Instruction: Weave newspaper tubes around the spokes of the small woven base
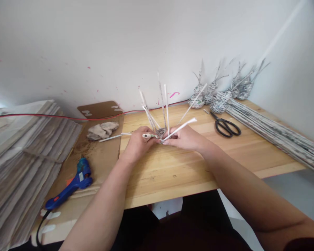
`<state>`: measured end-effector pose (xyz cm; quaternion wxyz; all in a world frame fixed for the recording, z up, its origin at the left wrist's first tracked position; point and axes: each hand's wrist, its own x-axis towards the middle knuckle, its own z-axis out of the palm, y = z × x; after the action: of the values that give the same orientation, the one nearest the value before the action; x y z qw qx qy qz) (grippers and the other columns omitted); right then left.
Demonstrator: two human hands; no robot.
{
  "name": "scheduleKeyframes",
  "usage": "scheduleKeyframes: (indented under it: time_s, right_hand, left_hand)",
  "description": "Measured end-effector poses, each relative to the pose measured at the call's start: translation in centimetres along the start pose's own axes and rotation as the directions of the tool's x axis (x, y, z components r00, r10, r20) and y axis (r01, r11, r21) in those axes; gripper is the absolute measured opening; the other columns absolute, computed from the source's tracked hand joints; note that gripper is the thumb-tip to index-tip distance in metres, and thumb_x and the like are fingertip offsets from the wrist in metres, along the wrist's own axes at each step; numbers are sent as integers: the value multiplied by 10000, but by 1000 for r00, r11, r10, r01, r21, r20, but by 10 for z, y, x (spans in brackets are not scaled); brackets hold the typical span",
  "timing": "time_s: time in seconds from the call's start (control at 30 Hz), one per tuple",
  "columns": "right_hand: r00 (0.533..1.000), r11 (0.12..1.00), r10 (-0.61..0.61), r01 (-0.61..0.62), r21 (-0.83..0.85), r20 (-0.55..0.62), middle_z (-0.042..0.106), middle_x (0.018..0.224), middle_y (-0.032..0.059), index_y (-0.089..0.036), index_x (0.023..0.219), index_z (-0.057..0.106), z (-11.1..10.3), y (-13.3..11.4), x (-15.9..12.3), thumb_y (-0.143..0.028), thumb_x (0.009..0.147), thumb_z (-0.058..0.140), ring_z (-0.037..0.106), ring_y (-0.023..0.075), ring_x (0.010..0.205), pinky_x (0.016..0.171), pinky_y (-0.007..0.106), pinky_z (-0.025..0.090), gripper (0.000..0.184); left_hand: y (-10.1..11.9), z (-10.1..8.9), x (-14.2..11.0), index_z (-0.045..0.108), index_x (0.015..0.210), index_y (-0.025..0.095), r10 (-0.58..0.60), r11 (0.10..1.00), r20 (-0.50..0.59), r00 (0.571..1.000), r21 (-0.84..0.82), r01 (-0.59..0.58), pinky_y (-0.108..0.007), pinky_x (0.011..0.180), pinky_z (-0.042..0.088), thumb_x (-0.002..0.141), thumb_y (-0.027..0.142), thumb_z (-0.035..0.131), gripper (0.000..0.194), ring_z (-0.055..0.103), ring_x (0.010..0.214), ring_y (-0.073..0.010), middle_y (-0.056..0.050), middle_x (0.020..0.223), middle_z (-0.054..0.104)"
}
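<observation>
Between my hands, on the wooden table, sits a small woven paper base (161, 132) made of rolled newspaper. Several rolled paper tubes (166, 108) stick up and outward from it like spokes. My left hand (141, 141) is closed on its left side, with the end of one tube poking out over the fingers. On the right, my right hand (181, 138) pinches the near right edge, and a white tube slants up past its fingers. The fingertips of both hands are partly hidden by the tubes.
Black scissors (226, 127) lie to the right, near several woven paper pieces (197, 99) and a bundle of paper tubes (274, 130). A blue glue gun (70, 186) and a crumpled cloth (102, 130) rest on cardboard (102, 157) at left, beside stacked paper (28, 167).
</observation>
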<state>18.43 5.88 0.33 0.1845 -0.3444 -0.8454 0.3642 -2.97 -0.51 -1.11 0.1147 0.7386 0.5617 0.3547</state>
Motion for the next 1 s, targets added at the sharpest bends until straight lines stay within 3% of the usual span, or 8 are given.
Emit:
scheduleKeyframes:
  time_s: [0.1,0.27,0.5,0.67,0.83,0.93,1.0]
  right_hand:
    - [999,999,43,-43,-5,24,738,770,8,-228,906,791,2,0,0,-301,779,766,661,179,714,643,265,431,148]
    - [1000,998,30,-30,-59,5,767,876,12,-249,1061,767,5,2,3,-270,752,789,685,204,796,689,270,455,311]
    - [999,998,32,-32,-61,-7,769,927,46,-240,962,775,11,4,4,-298,766,789,682,229,828,709,289,456,205]
    - [1000,993,-2,0,-122,-19,772,963,42,-247,1021,753,12,2,3,-325,795,748,692,236,861,721,297,455,240]
    - [999,980,36,-43,-193,-36,772,910,36,-253,999,746,10,-2,3,-358,767,764,698,245,841,686,298,436,255]
    - [994,982,45,-62,-180,-101,754,864,29,-239,957,714,7,-7,0,-400,717,807,679,227,785,655,291,417,303]
    - [977,984,66,-97,-149,-204,727,809,25,-218,922,675,4,-10,-3,-461,680,829,653,209,728,629,288,400,376]
  left_hand:
    - [0,0,0,791,845,227,15,1000,31,999,8,-15,-286,744,482,823,256,751,54,639,813,-175,-36,855,703]
    - [-3,0,0,793,880,230,46,998,61,997,34,-48,-281,722,472,850,268,723,85,629,798,-174,-41,850,689]
    - [-6,1,0,772,845,214,74,995,146,987,60,-83,-316,801,487,869,212,685,90,648,879,-199,-57,917,715]
    - [-8,1,2,784,861,229,65,995,127,990,64,-73,-327,809,492,867,251,694,93,649,882,-205,-54,901,721]
    - [-11,2,3,780,817,216,38,996,108,993,82,-47,-342,817,493,883,287,676,142,654,890,-215,-63,886,731]
    - [-8,2,2,779,825,220,2,995,96,995,95,-11,-334,814,492,882,282,673,135,663,890,-217,-64,900,740]
    - [-4,1,1,779,856,225,-9,994,94,996,112,-2,-319,799,486,882,279,674,122,666,907,-218,-63,931,743]
